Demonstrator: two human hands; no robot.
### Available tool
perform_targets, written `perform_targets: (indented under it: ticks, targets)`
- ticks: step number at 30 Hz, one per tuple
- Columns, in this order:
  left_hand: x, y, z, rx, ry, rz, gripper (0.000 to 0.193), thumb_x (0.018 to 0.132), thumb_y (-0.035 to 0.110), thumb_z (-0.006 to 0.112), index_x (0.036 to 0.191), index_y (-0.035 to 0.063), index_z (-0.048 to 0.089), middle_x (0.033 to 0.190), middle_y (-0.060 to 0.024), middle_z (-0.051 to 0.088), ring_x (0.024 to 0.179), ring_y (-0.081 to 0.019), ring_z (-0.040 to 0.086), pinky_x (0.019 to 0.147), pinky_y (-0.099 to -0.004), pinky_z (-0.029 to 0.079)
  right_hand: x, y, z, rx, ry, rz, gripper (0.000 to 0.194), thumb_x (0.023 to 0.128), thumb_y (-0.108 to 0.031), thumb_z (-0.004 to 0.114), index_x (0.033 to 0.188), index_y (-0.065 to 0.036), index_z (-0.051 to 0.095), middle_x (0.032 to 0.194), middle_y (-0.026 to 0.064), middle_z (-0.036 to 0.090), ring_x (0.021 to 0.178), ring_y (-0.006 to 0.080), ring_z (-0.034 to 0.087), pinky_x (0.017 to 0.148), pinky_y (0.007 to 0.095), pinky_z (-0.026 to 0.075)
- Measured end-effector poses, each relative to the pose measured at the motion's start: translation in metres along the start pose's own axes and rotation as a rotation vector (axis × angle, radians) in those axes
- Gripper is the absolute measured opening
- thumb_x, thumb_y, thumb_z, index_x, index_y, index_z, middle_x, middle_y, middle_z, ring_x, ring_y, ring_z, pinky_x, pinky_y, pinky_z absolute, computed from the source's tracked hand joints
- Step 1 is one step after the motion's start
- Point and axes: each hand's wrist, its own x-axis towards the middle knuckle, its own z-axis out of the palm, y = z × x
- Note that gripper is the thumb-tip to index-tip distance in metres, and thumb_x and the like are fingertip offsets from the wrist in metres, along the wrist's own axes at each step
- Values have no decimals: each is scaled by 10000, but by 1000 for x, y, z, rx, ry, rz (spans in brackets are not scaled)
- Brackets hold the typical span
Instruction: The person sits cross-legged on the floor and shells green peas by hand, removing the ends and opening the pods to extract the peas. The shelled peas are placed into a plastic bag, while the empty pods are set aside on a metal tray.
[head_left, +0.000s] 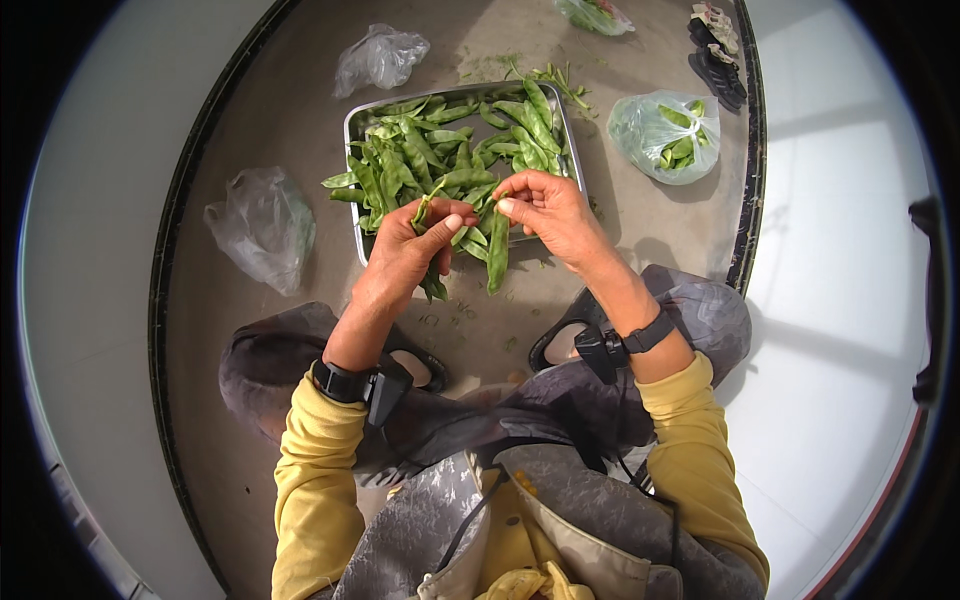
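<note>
Between the thumb and fingers of my right hand (544, 214), a flat green bean pod (498, 255) hangs by its upper end. My left hand (416, 236) is curled around a few more bean pods (433, 283), whose tips stick out below the palm. A thin stem end rises above its index finger. Both hands are over the near side of a rectangular metal tray (571, 157). Flat green bean pods (412, 154) are heaped in it, mostly on the left and at the back right. Some pods overhang its left rim.
Stem scraps (559, 79) lie behind the tray. Clear plastic bags (266, 229) rest at left and back left (380, 58). A tied bag of pods (667, 139) stands at right, with another bag (596, 15) farther back. Shoes (718, 75) lie by the right wall.
</note>
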Motion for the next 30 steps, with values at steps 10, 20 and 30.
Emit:
perform_targets:
  ticks: [10,20,30]
  targets:
    - [4,-19,4,497,123,154,226,815,101,750,999,-13,684,816,-92,696,655,-128,617,581,-300,482,-11,-10,24,-909,57,-565,138,832,-58,672,960,-24,633,873,90,628,711,257,634,618,330,517]
    - [4,-16,13,812,168,378,136,798,72,739,893,-6,681,788,-130,638,689,-241,623,625,-347,471,-19,-13,26,-896,57,-550,140,818,-54,668,948,-19,629,830,96,606,696,234,642,603,328,510]
    - [7,-15,6,-359,278,149,92,914,110,671,975,52,635,822,17,599,632,-71,506,564,-216,410,-15,-9,32,243,-54,-65,87,900,-58,613,966,-2,621,919,50,653,784,155,656,711,279,538]
